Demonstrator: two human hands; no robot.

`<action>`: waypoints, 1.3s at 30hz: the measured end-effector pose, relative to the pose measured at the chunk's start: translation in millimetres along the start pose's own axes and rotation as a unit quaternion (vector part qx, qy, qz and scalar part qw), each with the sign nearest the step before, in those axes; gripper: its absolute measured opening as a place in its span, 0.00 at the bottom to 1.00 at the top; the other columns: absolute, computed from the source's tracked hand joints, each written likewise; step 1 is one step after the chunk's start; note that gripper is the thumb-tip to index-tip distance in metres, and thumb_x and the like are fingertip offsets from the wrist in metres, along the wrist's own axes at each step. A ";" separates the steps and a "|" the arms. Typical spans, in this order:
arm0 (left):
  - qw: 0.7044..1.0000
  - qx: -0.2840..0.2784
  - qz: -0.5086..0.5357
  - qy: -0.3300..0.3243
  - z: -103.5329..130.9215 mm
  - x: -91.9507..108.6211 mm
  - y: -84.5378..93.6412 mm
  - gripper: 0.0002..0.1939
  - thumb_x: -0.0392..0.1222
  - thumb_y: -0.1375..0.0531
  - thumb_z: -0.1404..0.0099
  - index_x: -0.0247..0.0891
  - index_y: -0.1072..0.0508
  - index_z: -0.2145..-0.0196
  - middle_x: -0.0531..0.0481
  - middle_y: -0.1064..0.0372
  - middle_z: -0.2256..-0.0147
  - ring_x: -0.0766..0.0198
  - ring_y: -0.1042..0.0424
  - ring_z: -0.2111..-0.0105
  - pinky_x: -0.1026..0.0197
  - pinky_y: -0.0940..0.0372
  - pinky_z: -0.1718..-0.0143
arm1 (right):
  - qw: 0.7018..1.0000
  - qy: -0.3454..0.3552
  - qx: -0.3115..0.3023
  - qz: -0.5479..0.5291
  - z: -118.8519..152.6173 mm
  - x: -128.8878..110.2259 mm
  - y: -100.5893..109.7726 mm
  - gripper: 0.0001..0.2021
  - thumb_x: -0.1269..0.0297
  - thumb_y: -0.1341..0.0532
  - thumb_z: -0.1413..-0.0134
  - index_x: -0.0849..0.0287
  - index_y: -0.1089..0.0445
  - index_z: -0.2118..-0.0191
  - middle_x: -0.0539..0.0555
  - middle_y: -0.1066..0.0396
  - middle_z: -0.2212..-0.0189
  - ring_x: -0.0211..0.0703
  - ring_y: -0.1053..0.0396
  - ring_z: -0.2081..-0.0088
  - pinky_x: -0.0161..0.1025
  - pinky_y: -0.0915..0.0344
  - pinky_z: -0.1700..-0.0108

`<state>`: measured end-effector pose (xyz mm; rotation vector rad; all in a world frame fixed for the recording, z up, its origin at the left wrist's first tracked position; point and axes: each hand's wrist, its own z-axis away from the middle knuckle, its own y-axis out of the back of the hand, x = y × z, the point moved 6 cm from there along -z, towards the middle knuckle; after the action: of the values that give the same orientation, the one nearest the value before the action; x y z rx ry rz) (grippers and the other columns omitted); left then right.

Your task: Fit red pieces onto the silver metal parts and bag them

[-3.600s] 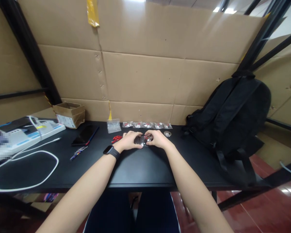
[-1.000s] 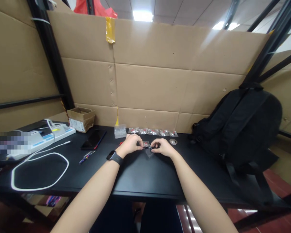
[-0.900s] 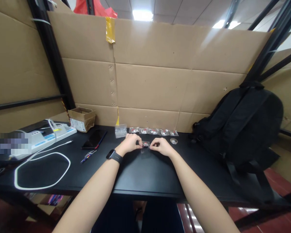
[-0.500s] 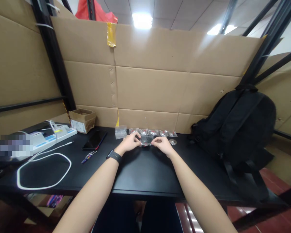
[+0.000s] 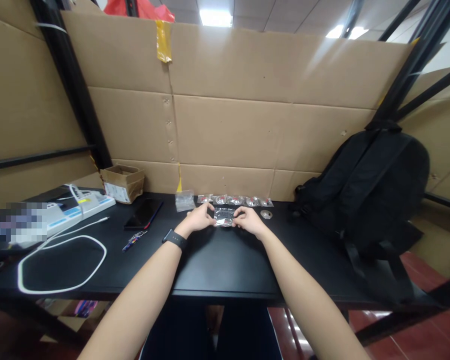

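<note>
Between both hands is a small clear plastic bag [image 5: 224, 216] with a round, shiny item with a red mark near its lower edge. My left hand [image 5: 200, 219], with a black watch on the wrist, pinches the bag's left side. My right hand [image 5: 250, 221] pinches its right side. Just behind stands a row of several similar bagged round items [image 5: 235, 200]. To the left of the row lies a stack of clear plastic bags [image 5: 185, 201]. A loose round silvery piece [image 5: 266, 214] rests on the black table [image 5: 225, 270], right of my right hand.
A black backpack [image 5: 375, 200] stands at the right. At the left are a phone [image 5: 143, 214], a keyring [image 5: 135, 240], an open cardboard box [image 5: 123, 184], a power strip [image 5: 78, 212] and a looped white cable [image 5: 62, 290]. A cardboard wall [image 5: 228, 130] closes off the back.
The bag between my fingers has tilted, so its face shows more fully. Both hands keep their pinch at its sides. The whole view has shifted slightly.
</note>
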<state>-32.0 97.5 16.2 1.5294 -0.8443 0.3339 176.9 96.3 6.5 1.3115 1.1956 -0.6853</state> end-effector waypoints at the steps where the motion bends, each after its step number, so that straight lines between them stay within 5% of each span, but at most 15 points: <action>1: 1.000 -0.002 -0.018 0.012 0.7 -0.5 -1.4 0.21 0.40 0.35 0.47 0.42 0.35 0.55 0.53 0.21 0.71 0.54 0.22 0.62 0.51 0.37 0.53 | 1.000 -0.001 0.006 0.011 -0.3 2.6 0.1 0.13 0.73 0.37 0.61 0.57 0.34 0.64 0.48 0.25 0.80 0.36 0.34 0.80 0.29 0.42 0.78; 6: 0.997 0.001 -0.074 0.008 3.4 9.1 -3.8 0.12 0.35 0.43 0.42 0.45 0.35 0.59 0.55 0.21 0.68 0.54 0.24 0.57 0.50 0.41 0.50 | 0.997 0.016 0.022 0.072 0.5 4.2 1.5 0.18 0.73 0.38 0.60 0.54 0.36 0.59 0.44 0.25 0.80 0.37 0.31 0.80 0.28 0.40 0.77; 11: 0.990 0.088 -0.105 -0.036 6.2 24.3 13.4 0.10 0.37 0.49 0.34 0.43 0.31 0.57 0.49 0.23 0.59 0.54 0.26 0.54 0.51 0.40 0.51 | 0.992 0.016 -0.016 0.121 2.7 -2.3 -1.2 0.14 0.75 0.39 0.58 0.56 0.28 0.62 0.47 0.24 0.79 0.38 0.29 0.78 0.30 0.35 0.74; 16: 0.973 -0.012 -0.151 -0.174 13.9 39.2 0.8 0.12 0.46 0.43 0.34 0.48 0.23 0.55 0.50 0.26 0.51 0.54 0.31 0.47 0.54 0.40 0.48 | 0.982 0.014 -0.053 0.183 4.4 -5.5 -4.6 0.12 0.71 0.37 0.53 0.59 0.22 0.60 0.50 0.22 0.76 0.38 0.28 0.75 0.31 0.35 0.71; 24: 0.966 -0.082 -0.195 -0.149 17.1 32.5 -16.4 0.17 0.50 0.45 0.33 0.54 0.25 0.48 0.52 0.26 0.47 0.51 0.32 0.45 0.51 0.40 0.48 | 0.952 0.053 -0.064 0.296 10.7 -13.9 -6.9 0.10 0.70 0.36 0.51 0.59 0.20 0.62 0.51 0.24 0.74 0.39 0.29 0.72 0.34 0.36 0.66; 28: 0.967 -0.057 -0.215 -0.124 17.9 32.4 -17.0 0.21 0.45 0.38 0.42 0.52 0.25 0.50 0.50 0.26 0.50 0.49 0.32 0.47 0.48 0.42 0.47 | 0.925 0.123 -0.058 0.354 14.8 -21.4 -8.8 0.15 0.69 0.31 0.59 0.56 0.20 0.60 0.55 0.27 0.61 0.46 0.30 0.58 0.38 0.36 0.53; 31: 0.967 -0.025 -0.219 -0.126 17.3 35.4 -18.4 0.15 0.41 0.42 0.39 0.49 0.24 0.54 0.50 0.24 0.54 0.52 0.31 0.50 0.49 0.42 0.48 | 0.919 0.150 -0.035 0.362 15.2 -24.1 -11.7 0.23 0.64 0.28 0.60 0.57 0.24 0.53 0.57 0.29 0.53 0.51 0.34 0.51 0.42 0.38 0.47; 39: 0.977 -0.004 -0.183 -0.108 10.4 34.5 -14.2 0.16 0.48 0.52 0.27 0.47 0.25 0.56 0.49 0.22 0.60 0.53 0.27 0.54 0.50 0.43 0.48 | 0.938 0.144 -0.018 0.314 9.6 -25.1 -16.4 0.06 0.66 0.37 0.42 0.56 0.24 0.60 0.52 0.24 0.67 0.43 0.31 0.65 0.38 0.38 0.58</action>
<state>-1.5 76.1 26.9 1.6964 -0.7092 -0.1078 156.8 78.0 22.5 1.6855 0.9207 -0.0056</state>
